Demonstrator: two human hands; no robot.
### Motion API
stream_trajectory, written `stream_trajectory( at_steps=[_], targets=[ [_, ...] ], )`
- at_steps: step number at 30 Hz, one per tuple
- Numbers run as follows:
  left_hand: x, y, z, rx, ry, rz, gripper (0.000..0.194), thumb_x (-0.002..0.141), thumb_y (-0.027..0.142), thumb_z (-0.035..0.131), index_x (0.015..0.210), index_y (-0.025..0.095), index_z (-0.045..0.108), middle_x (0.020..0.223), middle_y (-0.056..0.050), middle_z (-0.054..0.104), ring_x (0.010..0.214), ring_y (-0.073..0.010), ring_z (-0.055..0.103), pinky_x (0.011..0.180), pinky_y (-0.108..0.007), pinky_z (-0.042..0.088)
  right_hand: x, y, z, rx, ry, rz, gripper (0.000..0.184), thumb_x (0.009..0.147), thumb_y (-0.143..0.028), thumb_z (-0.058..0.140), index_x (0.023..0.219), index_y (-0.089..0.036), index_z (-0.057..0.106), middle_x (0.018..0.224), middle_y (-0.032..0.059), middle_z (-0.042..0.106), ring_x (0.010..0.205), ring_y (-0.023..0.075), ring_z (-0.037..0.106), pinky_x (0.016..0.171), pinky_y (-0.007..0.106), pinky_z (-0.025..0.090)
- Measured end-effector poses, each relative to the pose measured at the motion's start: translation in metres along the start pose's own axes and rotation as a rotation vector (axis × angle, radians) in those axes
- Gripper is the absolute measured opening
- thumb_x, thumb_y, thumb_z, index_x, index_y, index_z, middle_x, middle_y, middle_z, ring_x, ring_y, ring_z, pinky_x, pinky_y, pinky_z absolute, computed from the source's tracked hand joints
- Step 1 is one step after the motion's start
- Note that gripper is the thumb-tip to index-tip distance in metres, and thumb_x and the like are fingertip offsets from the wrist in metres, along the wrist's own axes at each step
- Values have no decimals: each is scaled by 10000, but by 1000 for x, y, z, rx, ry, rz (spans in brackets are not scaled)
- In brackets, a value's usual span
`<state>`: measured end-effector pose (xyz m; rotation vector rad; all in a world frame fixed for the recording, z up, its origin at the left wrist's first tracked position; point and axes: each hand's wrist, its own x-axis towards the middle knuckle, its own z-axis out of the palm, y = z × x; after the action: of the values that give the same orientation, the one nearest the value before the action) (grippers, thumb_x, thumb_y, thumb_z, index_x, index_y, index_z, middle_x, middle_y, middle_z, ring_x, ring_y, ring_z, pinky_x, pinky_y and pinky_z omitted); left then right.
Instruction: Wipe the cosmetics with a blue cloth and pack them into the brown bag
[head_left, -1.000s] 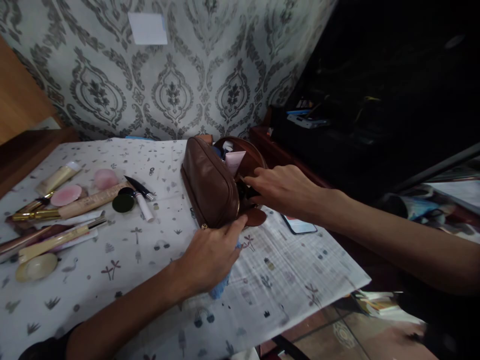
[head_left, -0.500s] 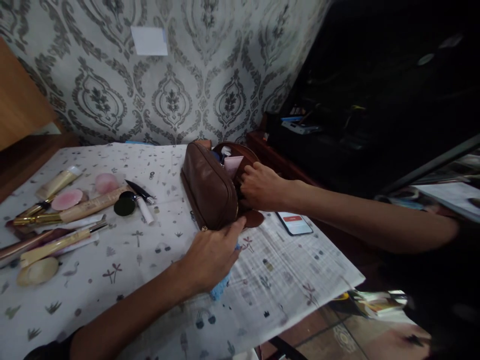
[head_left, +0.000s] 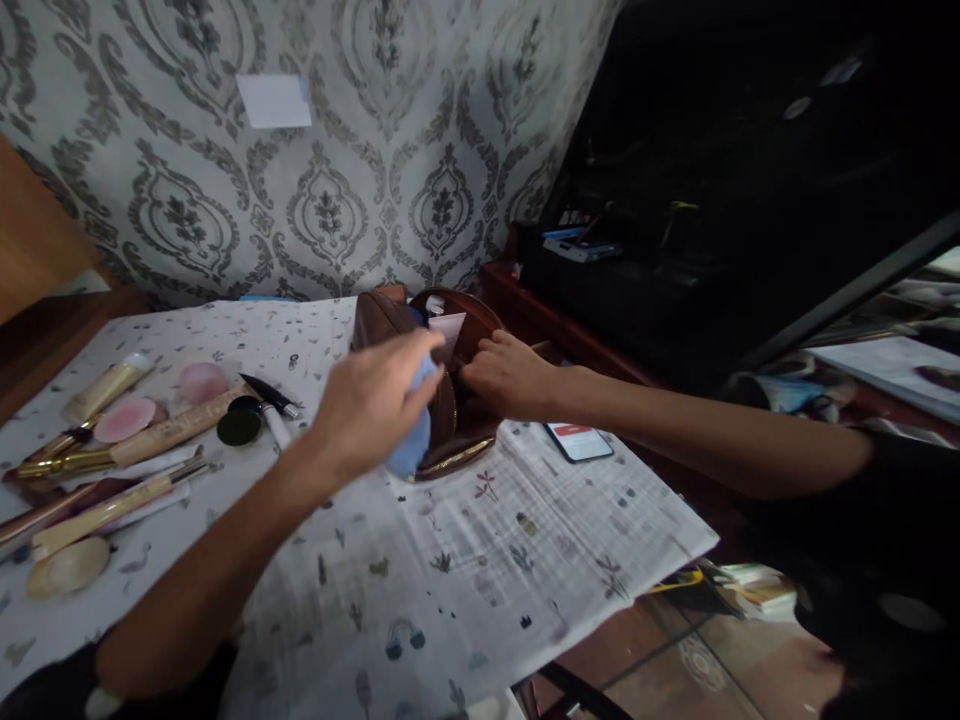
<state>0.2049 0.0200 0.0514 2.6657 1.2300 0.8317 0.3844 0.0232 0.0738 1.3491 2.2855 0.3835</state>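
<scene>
Blue Thing Goes Up to the Bag

From where I stand, the left hand [head_left: 371, 400] has just come up off the desk [head_left: 480, 610]. Its grip pinches a soft blue thing [head_left: 411, 440], which was down under the palm and is now at the bag's mouth. The brown bag [head_left: 377, 318] sits in the middle of the frame, wide open. The right hand [head_left: 510, 378] has stayed there, fingers curled in; I can't tell if its grip is holding anything.

The bag is smooth, like leather, with a curvy gold zip [head_left: 457, 460]. A flat pink piece [head_left: 448, 330] pokes out. At the left of the frame lie a round pink puff [head_left: 124, 420] and a shiny dark disc [head_left: 238, 428].
</scene>
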Motion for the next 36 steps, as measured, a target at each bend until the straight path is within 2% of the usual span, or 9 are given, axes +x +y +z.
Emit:
stream_trajectory(
  at_steps=[2, 4, 7, 10, 14, 18, 23, 29, 36],
  targets=[
    [33, -5, -11, 151, 21, 9, 324, 947, 266, 474, 1229, 212, 624, 1154, -71, 715, 1047, -251, 664, 901, -357, 498, 0, 1, 1, 22, 1, 16, 212, 915, -262, 591, 986, -104, 714, 1012, 153, 737, 1020, 281, 641, 794, 339, 325],
    [62, -8, -11, 251, -56, 89, 318, 930, 226, 475, 1195, 227, 652, 1172, -62, 710, 1071, -245, 651, 902, -340, 485, 0, 3, 2, 50, 1, 32, 215, 895, -273, 614, 981, -106, 717, 1001, 155, 738, 1014, 288, 639, 789, 343, 316],
    [91, -8, 3, 360, -261, 253, 344, 887, 161, 489, 1157, 256, 680, 1158, -41, 716, 1064, -233, 653, 880, -320, 475, 1, 6, 5, 82, -7, 43, 237, 891, -294, 620, 992, -105, 720, 984, 161, 737, 1035, 300, 628, 801, 352, 307],
    [104, -4, 20, 457, -403, 319, 343, 845, 117, 504, 1092, 232, 711, 1108, -64, 724, 1020, -230, 666, 849, -308, 468, 0, 8, 9, 98, 6, 30, 265, 899, -321, 624, 1021, -103, 712, 1022, 160, 727, 1059, 297, 611, 821, 352, 300],
    [108, -2, 35, 487, -544, 359, 302, 869, 125, 467, 1023, 151, 725, 1066, -141, 726, 983, -265, 674, 800, -332, 468, 0, 10, 15, 120, 64, -16, 289, 895, -360, 649, 1010, -102, 711, 1004, 152, 724, 1038, 277, 603, 824, 348, 297],
    [108, -5, 41, 453, -581, 347, 323, 901, 122, 414, 996, 124, 722, 1018, -163, 734, 966, -270, 676, 783, -332, 473, 0, 14, 20, 112, 109, -53, 284, 878, -383, 672, 951, -112, 715, 926, 127, 726, 981, 258, 606, 794, 336, 302],
    [102, -10, 28, 443, -527, 320, 354, 866, 163, 482, 1151, 241, 677, 1092, -67, 725, 984, -231, 672, 799, -295, 480, -4, 19, 17, 72, 112, -91, 259, 879, -380, 676, 924, -129, 718, 955, 111, 730, 980, 253, 622, 793, 327, 330],
    [91, -15, 6, 512, -571, 276, 300, 864, 208, 479, 1050, 272, 704, 1013, -23, 735, 946, -201, 676, 781, -260, 478, -4, 20, 11, 93, 87, -90, 208, 888, -319, 659, 933, -123, 715, 999, 127, 728, 1009, 260, 642, 814, 337, 359],
    [91, -10, 8, 520, -647, 262, 332, 864, 227, 492, 1111, 289, 705, 1053, -29, 739, 962, -217, 680, 810, -276, 482, -1, 22, 7, 118, 33, -91, 207, 873, -283, 661, 998, -125, 707, 1014, 122, 729, 1014, 253, 660, 843, 337, 397]
  ],
)
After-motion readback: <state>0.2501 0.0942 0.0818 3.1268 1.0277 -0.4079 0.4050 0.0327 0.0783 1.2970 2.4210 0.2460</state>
